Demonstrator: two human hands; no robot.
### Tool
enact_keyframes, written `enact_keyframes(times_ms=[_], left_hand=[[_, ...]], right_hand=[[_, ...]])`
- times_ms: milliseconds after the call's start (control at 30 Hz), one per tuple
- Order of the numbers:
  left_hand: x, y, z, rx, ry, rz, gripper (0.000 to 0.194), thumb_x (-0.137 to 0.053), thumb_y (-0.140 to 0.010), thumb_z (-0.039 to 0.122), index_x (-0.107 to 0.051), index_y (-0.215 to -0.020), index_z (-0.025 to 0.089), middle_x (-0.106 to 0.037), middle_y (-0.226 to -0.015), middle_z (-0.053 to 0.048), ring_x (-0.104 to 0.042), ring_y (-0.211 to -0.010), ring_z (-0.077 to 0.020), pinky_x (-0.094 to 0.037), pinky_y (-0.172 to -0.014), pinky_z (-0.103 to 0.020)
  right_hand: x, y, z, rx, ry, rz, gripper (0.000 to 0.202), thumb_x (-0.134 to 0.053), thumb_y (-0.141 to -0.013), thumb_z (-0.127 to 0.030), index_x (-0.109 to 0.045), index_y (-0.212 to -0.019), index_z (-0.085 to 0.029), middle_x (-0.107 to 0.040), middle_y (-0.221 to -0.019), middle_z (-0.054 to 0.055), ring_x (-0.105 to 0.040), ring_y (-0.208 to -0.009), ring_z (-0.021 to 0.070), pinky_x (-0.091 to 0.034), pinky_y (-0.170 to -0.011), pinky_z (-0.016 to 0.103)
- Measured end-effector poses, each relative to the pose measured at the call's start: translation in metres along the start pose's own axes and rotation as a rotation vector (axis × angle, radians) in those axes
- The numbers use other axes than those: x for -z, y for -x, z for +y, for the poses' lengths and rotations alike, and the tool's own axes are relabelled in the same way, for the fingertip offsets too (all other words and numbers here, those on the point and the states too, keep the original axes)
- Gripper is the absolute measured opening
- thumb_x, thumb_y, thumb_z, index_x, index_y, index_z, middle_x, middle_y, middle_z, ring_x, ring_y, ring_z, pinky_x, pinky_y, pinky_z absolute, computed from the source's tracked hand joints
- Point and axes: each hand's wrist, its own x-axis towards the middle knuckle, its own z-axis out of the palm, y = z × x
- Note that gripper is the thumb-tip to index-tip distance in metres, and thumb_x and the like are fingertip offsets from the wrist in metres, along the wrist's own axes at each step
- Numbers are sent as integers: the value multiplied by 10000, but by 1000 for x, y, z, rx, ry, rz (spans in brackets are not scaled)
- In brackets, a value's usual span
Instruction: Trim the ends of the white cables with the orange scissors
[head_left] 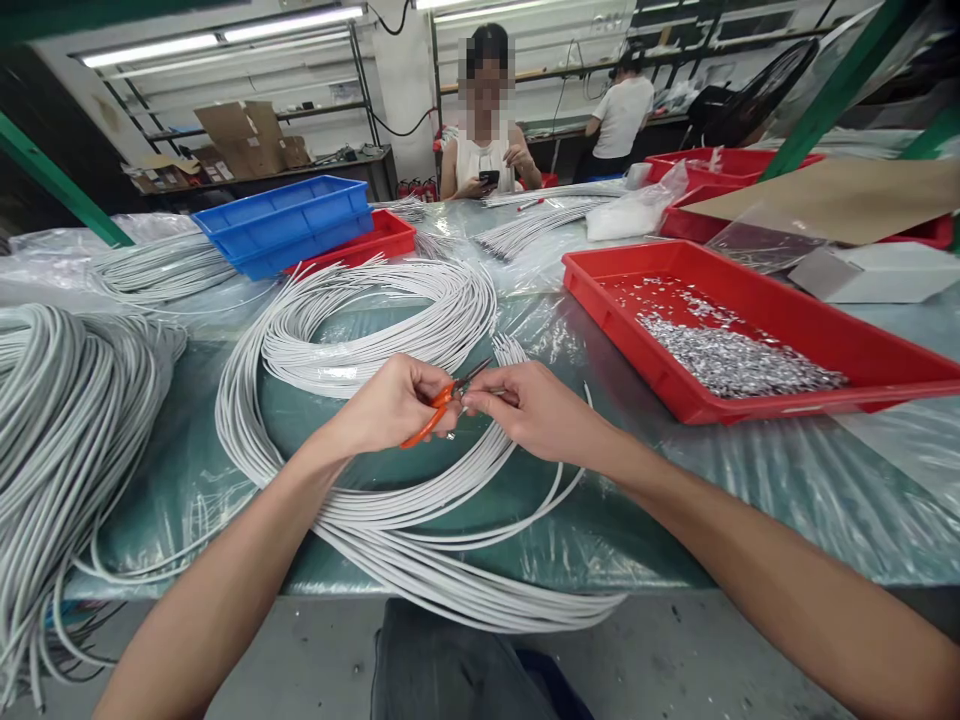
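Observation:
My left hand is closed around orange-handled scissors, whose dark blades point up and to the right. Just beside the blades, my right hand is closed in a pinch, its fingertips meeting those of my left hand. Something small and thin sits between the right fingertips, too hidden to make out. Below both hands, a loose coil of white cables curves across the table, and its cut ends show just behind my right hand. A second coil of white cables lies behind my left hand.
A red tray holding many small silver pieces stands to the right. A thick cable bundle hangs over the table's left edge. A blue bin rests partly over a red one. A person with a phone is across the table.

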Motion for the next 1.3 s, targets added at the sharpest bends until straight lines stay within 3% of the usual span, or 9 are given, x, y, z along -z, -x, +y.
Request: enact_keyframes(times_ms=[267, 433, 500, 600, 733, 833, 967, 1100, 1300], left_hand=[[0, 0, 0, -10, 13, -6, 152, -593, -664, 107, -524, -533, 143, -469, -472, 56, -399, -448, -41, -367, -450, -173], [1, 0, 5, -17, 16, 54, 93, -606, -694, 152, -599, -602, 141, -537, -501, 38, -470, -431, -56, -347, -409, -164], [0, -1, 5, -37, 26, 128, 129, -618, -710, 184, -591, -592, 141, -542, -500, 34, -465, -425, -53, -357, -419, -166], [-1, -5, 0, -63, 30, 304, 108, -641, -717, 225, -624, -657, 137, -565, -527, 28, -481, -451, -63, -390, -459, -179], [-4, -9, -8, -105, -44, 404, 178, -657, -730, 299, -620, -681, 132, -567, -582, 15, -482, -512, -79, -384, -496, -199], [-7, -9, -10, -101, -151, 356, 235, -646, -754, 343, -598, -662, 131, -538, -587, 12, -452, -540, -85, -350, -501, -204], [-11, -8, -12, -130, -258, 326, 293, -595, -810, 374, -570, -641, 137, -476, -573, 25, -399, -554, -79, -329, -518, -207], [-12, -7, -11, -160, -232, 378, 288, -614, -805, 371, -600, -648, 131, -516, -576, 14, -439, -550, -85, -350, -516, -209], [-13, -3, -6, -284, -55, 465, 214, -703, -776, 340, -690, -809, 129, -633, -657, -6, -545, -564, -98, -454, -564, -217]], right_hand=[[3, 1, 1, 31, -41, -46, 266, -524, -905, -285, -679, -731, -156, -469, -547, -39, -331, -481, 81, -255, -488, 241], [9, -1, 2, 79, -108, -26, 275, -517, -922, -317, -664, -759, -151, -549, -645, -6, -409, -567, 102, -318, -545, 241], [9, -3, 4, 97, -123, 39, 272, -518, -926, -330, -652, -770, -152, -555, -673, -1, -435, -605, 110, -339, -573, 243], [5, -7, 8, 61, -171, 173, 275, -520, -931, -359, -627, -779, -156, -444, -600, -36, -370, -548, 96, -301, -523, 240], [1, -10, 11, -16, -492, 233, 311, -529, -929, -461, -565, -824, -170, -347, -558, -74, -300, -462, 73, -229, -437, 228], [3, -10, 7, -67, -723, 229, 328, -570, -905, -501, -519, -835, -185, -275, -561, -98, -214, -443, 57, -190, -409, 213], [6, -8, 2, -95, -846, 186, 344, -629, -868, -494, -506, -791, -183, -242, -564, -104, -170, -452, 49, -157, -410, 209], [4, -8, 2, -106, -842, 140, 393, -628, -850, -537, -504, -744, -179, -223, -521, -115, -151, -433, 44, -133, -406, 212], [-1, -7, 2, -122, -737, 64, 414, -597, -855, -552, -520, -710, -172, -274, -490, -104, -184, -428, 49, -160, -396, 205]])
